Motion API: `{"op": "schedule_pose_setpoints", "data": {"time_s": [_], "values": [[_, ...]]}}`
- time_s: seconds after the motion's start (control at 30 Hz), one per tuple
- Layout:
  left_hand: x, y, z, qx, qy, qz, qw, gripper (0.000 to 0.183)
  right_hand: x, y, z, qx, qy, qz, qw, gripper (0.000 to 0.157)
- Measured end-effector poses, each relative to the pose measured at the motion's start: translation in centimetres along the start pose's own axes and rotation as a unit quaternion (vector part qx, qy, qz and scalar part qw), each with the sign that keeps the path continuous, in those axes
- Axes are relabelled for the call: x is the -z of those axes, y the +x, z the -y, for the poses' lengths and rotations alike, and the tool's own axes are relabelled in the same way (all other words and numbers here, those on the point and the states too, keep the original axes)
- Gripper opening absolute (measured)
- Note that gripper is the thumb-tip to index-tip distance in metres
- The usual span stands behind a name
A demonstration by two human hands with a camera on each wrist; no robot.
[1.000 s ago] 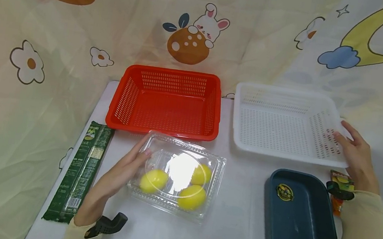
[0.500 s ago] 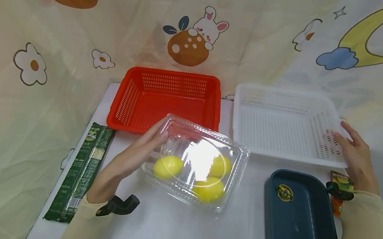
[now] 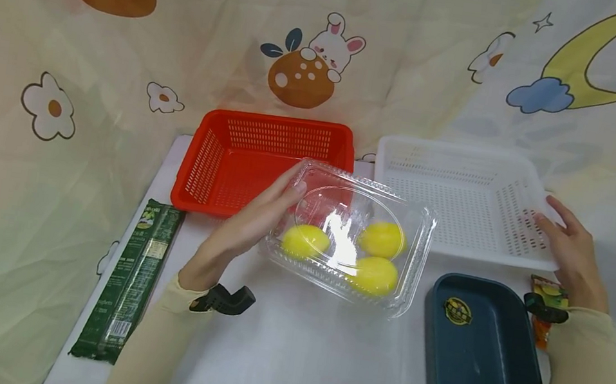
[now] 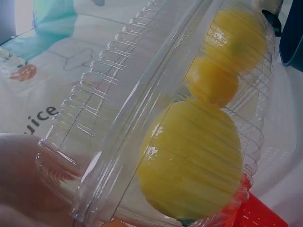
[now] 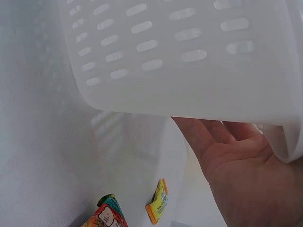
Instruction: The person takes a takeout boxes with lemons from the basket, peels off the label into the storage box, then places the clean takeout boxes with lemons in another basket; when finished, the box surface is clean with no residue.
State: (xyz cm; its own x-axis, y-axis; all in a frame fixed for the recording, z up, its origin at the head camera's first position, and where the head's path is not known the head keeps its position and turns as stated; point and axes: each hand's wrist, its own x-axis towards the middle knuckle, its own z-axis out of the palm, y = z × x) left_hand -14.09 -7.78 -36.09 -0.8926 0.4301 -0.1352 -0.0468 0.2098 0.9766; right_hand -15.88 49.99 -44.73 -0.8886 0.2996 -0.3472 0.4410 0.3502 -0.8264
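Observation:
In the head view my left hand (image 3: 247,226) grips the left edge of a clear plastic clamshell container (image 3: 324,288), held tilted above the table. Three yellow lemons (image 3: 306,242) lie inside, also seen close through the plastic wall in the left wrist view. The container overlaps the front right of a red basket (image 3: 217,173) and the front left corner of a white perforated basket (image 3: 447,197). My right hand (image 3: 574,253) holds that white basket by its right rim, thumb over the inner side. From the right wrist view, its fingers reach behind the basket's wall and are partly hidden.
A dark blue tray (image 3: 486,365) with a round sticker stands at the front right. Beside it, a small colourful packet (image 3: 552,292) is partly hidden by my right wrist. A long green spaghetti pack (image 3: 123,284) lies at the left edge. Patterned cloth (image 3: 419,57) hangs behind the table.
My left hand has carried the container of lemons up and to the right, from in front of the red basket towards the white one. My right hand stays on the white basket.

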Motion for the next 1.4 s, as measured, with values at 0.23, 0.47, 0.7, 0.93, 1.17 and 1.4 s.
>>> {"op": "schedule_pose_setpoints", "data": {"time_s": [0.23,0.47,0.7,0.93,1.17,1.4], "values": [[-1.7,2.7,-1.4,0.011,-0.005,-0.001,0.9999,0.066,0.2,0.0,-0.2,-0.003,0.005,-0.004,1.0,0.07],[-3.2,4.9,-2.2,0.004,-0.015,-0.004,0.9999,0.066,0.2,-0.2,-0.1,-0.002,0.007,-0.002,1.0,0.07],[-4.9,7.0,-2.9,-0.01,-0.011,-0.008,0.9999,0.068,0.3,-0.2,-0.5,0.004,0.002,-0.007,1.0,0.068],[-6.9,8.8,-3.2,0.005,0.0,-0.015,0.9999,0.068,0.3,-0.3,-0.4,0.005,0.016,-0.007,1.0,0.067],[-8.9,11.0,-3.5,0.002,-0.025,-0.011,0.9996,0.067,0.2,-0.4,-0.1,0.011,0.003,-0.001,1.0,0.067],[-10.9,13.1,-3.3,0.015,0.001,-0.029,0.9995,0.063,-0.1,-0.2,0.0,0.013,-0.014,-0.004,1.0,0.066]]}}
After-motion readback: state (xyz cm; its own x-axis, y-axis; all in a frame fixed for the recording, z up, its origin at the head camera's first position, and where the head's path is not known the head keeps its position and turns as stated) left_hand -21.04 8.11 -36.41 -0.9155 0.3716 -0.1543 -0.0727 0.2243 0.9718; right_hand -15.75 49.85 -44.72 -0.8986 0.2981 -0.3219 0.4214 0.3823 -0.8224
